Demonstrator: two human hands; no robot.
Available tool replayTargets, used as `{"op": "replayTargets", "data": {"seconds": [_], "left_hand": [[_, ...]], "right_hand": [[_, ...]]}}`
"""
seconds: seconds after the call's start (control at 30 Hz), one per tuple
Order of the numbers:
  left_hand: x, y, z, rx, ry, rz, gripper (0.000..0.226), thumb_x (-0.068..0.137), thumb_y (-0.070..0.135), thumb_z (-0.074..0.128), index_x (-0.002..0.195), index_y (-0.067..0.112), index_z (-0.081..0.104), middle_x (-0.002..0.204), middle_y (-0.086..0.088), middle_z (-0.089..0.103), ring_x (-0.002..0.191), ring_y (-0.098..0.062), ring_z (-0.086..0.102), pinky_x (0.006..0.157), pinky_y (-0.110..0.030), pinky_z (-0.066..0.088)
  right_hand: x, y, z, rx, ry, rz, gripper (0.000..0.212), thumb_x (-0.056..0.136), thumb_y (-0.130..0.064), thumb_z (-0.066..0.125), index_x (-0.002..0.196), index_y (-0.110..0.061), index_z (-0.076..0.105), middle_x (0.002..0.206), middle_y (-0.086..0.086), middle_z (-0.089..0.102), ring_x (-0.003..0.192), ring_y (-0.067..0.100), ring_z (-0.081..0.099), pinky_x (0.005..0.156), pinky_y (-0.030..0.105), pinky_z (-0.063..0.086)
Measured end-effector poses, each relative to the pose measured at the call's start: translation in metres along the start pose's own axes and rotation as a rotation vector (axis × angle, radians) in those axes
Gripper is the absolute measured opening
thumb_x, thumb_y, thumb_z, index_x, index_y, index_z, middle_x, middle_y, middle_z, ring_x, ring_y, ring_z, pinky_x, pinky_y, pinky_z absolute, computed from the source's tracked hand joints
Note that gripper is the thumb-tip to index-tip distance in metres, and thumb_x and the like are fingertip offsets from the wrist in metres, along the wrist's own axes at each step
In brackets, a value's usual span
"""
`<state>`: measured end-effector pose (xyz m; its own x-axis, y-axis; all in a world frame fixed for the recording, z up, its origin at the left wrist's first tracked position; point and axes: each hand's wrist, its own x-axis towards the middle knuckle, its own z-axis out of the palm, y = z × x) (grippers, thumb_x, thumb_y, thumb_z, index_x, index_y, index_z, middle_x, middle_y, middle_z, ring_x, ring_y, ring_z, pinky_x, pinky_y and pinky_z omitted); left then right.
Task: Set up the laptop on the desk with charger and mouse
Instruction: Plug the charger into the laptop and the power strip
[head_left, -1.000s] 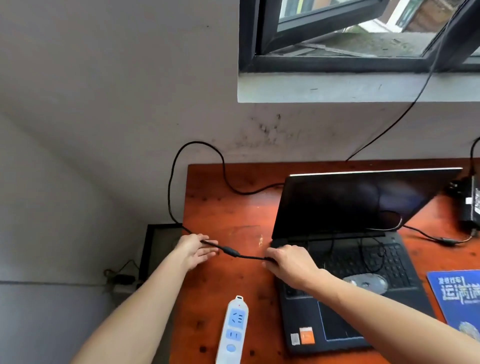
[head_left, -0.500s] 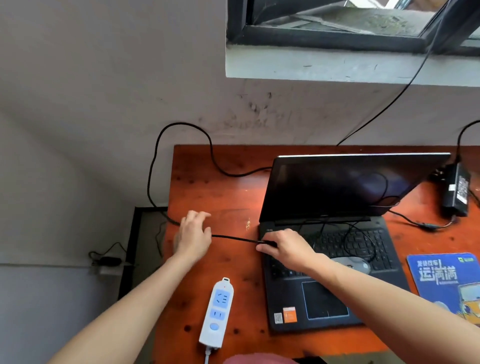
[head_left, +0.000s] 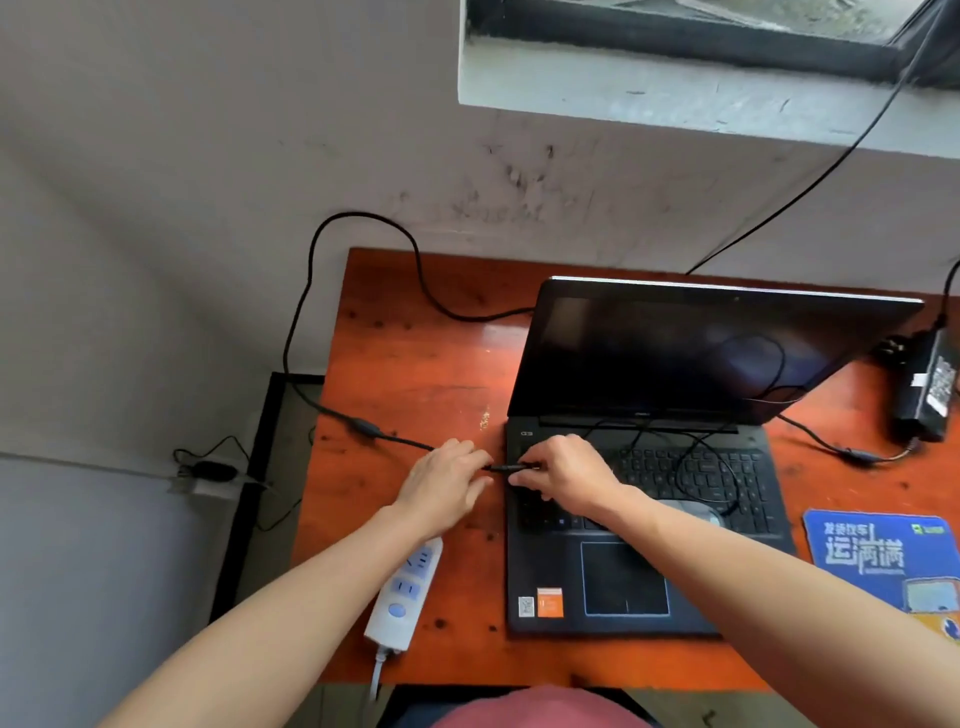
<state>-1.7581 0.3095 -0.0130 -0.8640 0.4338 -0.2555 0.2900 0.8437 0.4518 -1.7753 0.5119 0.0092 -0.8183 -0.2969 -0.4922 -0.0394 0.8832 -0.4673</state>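
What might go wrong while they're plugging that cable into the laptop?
1. The left hand and right hand hold the charger plug at the left edge of the laptop; forced in crooked, it might bend.
2. The mouse lies on the keyboard, cord looped; a snagged forearm could drag it off.

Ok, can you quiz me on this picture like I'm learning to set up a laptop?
1. True or false: the mouse lies on the laptop keyboard.
2. What do the left hand and right hand both hold? A the charger cable B the mouse C the mouse pad
3. Fill in: the power strip lies on the desk to the laptop's ____.
Key: 1 true; 2 A; 3 left.
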Motion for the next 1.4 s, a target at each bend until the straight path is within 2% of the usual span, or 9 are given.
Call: {"op": "replayTargets", "data": {"seconds": [0.07, 0.17, 0.27, 0.37, 0.5, 0.6, 0.8, 1.07, 1.4], "left_hand": [[0.001, 0.005, 0.002, -0.079, 0.025, -0.026, 0.030, 0.097, 0.034, 0.049, 0.115, 0.018, 0.065, 0.104, -0.004, 0.063, 0.104, -0.022, 0.055, 0.084, -0.034, 0.042], [0.000, -0.003, 0.003, -0.088, 0.059, -0.088, 0.029, 0.097, 0.033, 0.047, 0.114, 0.017, 0.065, 0.101, -0.004, 0.065, 0.102, -0.024, 0.057, 0.083, -0.038, 0.045], [-0.002, -0.007, 0.004, -0.059, 0.072, -0.132, 0.032, 0.097, 0.040, 0.045, 0.123, 0.026, 0.060, 0.102, 0.001, 0.064, 0.102, -0.022, 0.057, 0.078, -0.038, 0.048], [0.004, -0.006, 0.005, -0.009, 0.088, -0.170, 0.033, 0.098, 0.041, 0.042, 0.126, 0.033, 0.058, 0.105, 0.003, 0.063, 0.104, -0.020, 0.056, 0.075, -0.035, 0.044], [0.016, -0.013, 0.004, 0.034, 0.087, -0.196, 0.027, 0.099, 0.029, 0.043, 0.117, 0.022, 0.062, 0.108, -0.002, 0.053, 0.104, -0.022, 0.049, 0.074, -0.038, 0.046], [0.019, -0.017, 0.008, 0.057, 0.100, -0.188, 0.023, 0.097, 0.022, 0.046, 0.113, 0.017, 0.062, 0.111, -0.003, 0.051, 0.106, -0.023, 0.046, 0.075, -0.037, 0.045], [0.022, -0.018, 0.017, -0.027, 0.082, -0.146, 0.036, 0.096, 0.036, 0.049, 0.130, 0.027, 0.056, 0.108, -0.002, 0.055, 0.107, -0.022, 0.048, 0.077, -0.035, 0.041], [0.020, -0.020, 0.027, -0.217, 0.126, -0.159, 0.022, 0.092, 0.025, 0.056, 0.110, 0.022, 0.068, 0.100, -0.002, 0.062, 0.101, -0.025, 0.051, 0.085, -0.038, 0.040], [0.025, -0.023, 0.026, -0.443, 0.140, -0.248, 0.020, 0.094, 0.018, 0.054, 0.106, 0.018, 0.070, 0.098, 0.001, 0.067, 0.100, -0.024, 0.050, 0.091, -0.039, 0.038]], "right_hand": [[0.002, 0.004, 0.003, -0.096, 0.058, -0.012, 0.018, 0.084, -0.039, 0.067, 0.093, -0.024, 0.071, 0.080, -0.003, 0.070, 0.084, 0.019, 0.066, 0.068, 0.033, 0.051], [0.000, 0.021, 0.003, -0.353, 0.214, -0.113, 0.038, 0.086, -0.033, 0.065, 0.121, -0.021, 0.063, 0.121, 0.000, 0.063, 0.118, 0.022, 0.052, 0.085, 0.036, 0.049], [-0.003, 0.035, 0.003, -0.507, 0.214, -0.205, 0.060, 0.083, -0.045, 0.065, 0.136, -0.020, 0.054, 0.146, 0.006, 0.047, 0.138, 0.026, 0.038, 0.099, 0.042, 0.040], [-0.005, 0.038, 0.013, -0.570, 0.178, -0.240, 0.074, 0.085, -0.060, 0.053, 0.145, -0.017, 0.042, 0.157, 0.008, 0.031, 0.146, 0.023, 0.024, 0.107, 0.046, 0.032], [0.000, 0.039, 0.026, -0.581, 0.134, -0.210, 0.085, 0.089, -0.070, 0.026, 0.151, -0.011, 0.028, 0.161, 0.009, 0.016, 0.150, 0.021, 0.009, 0.117, 0.047, 0.017], [0.001, 0.039, 0.036, -0.565, 0.138, -0.185, 0.090, 0.089, -0.073, 0.017, 0.152, -0.008, 0.022, 0.162, 0.010, 0.012, 0.150, 0.021, 0.003, 0.119, 0.047, 0.011], [0.005, 0.040, 0.061, -0.528, 0.199, -0.117, 0.089, 0.091, -0.072, 0.019, 0.152, -0.006, 0.020, 0.162, 0.011, 0.011, 0.150, 0.023, 0.000, 0.120, 0.049, 0.005], [0.008, 0.043, 0.071, -0.498, 0.284, -0.130, 0.087, 0.091, -0.069, 0.025, 0.150, -0.005, 0.025, 0.160, 0.013, 0.019, 0.150, 0.025, 0.008, 0.119, 0.051, 0.011], [0.009, 0.044, 0.072, -0.488, 0.299, -0.128, 0.085, 0.091, -0.068, 0.029, 0.150, -0.007, 0.028, 0.161, 0.012, 0.017, 0.150, 0.023, 0.006, 0.118, 0.051, 0.013]]}}
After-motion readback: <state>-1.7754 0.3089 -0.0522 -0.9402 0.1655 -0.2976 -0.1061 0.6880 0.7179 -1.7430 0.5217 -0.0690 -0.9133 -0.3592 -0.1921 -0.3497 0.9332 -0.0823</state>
